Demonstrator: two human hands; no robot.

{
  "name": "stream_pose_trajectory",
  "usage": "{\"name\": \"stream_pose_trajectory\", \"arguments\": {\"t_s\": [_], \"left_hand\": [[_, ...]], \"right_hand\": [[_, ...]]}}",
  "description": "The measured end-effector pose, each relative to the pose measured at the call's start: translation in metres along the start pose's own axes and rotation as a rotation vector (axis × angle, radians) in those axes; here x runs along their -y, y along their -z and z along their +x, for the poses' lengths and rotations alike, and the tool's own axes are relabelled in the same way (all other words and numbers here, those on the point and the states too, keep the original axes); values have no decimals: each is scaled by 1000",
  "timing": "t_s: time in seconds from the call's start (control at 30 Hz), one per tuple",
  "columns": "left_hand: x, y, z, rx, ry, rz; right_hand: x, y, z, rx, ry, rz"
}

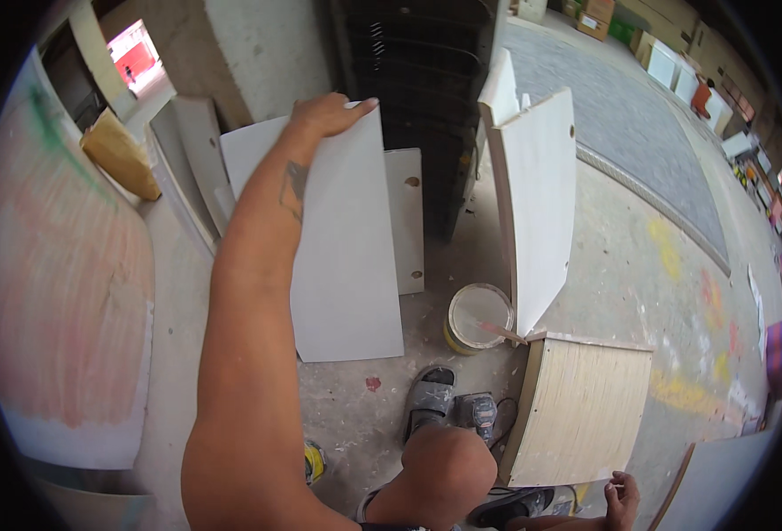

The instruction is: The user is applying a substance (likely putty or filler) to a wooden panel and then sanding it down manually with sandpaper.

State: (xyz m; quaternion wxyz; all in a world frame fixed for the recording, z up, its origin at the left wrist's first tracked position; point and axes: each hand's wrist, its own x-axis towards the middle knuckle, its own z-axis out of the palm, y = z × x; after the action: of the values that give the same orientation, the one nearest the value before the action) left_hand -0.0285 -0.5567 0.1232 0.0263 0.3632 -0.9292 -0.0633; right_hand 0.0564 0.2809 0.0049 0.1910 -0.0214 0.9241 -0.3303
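I see my left hand (327,115) stretched well forward, its fingers curled over the top edge of a white board (342,257) and gripping it. The board stands nearly upright on the concrete floor (625,265), its lower edge resting on the ground ahead of my foot in a grey sandal (430,400). My forearm crosses the board's left side and hides part of it.

My right hand (622,501) is low at the bottom edge of the view, resting at the near corner of a pale wooden box (581,409); I cannot tell how far its fingers are closed or whether it grips anything.

Just behind the board, a narrower white panel (407,221) leans against a dark rack (426,80). To the right stands another tall white panel (537,203), tilted. Between that panel and the board, on the floor, sits a paint bucket (477,317) with a stick (503,333) laid across its rim. A power tool (478,414) lies beside my foot, just left of the box. More white panels (192,168) lean at the far left, near a tan sack (121,155).
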Motion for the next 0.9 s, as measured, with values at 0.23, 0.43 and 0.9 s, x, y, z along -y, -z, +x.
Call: {"name": "stream_pose_trajectory", "arguments": {"t_s": [0.23, 0.43, 0.9], "left_hand": [[-7, 53, -38, 309, -179, -82], [-17, 70, -127, 294, -276, -179], [-12, 62, -259, -10, -513, -187]], "right_hand": [[-22, 14, -1, 0, -70, 13], [-30, 13, 5, -9, 28, 157], [-31, 14, -11, -168, 256, 235]]}}
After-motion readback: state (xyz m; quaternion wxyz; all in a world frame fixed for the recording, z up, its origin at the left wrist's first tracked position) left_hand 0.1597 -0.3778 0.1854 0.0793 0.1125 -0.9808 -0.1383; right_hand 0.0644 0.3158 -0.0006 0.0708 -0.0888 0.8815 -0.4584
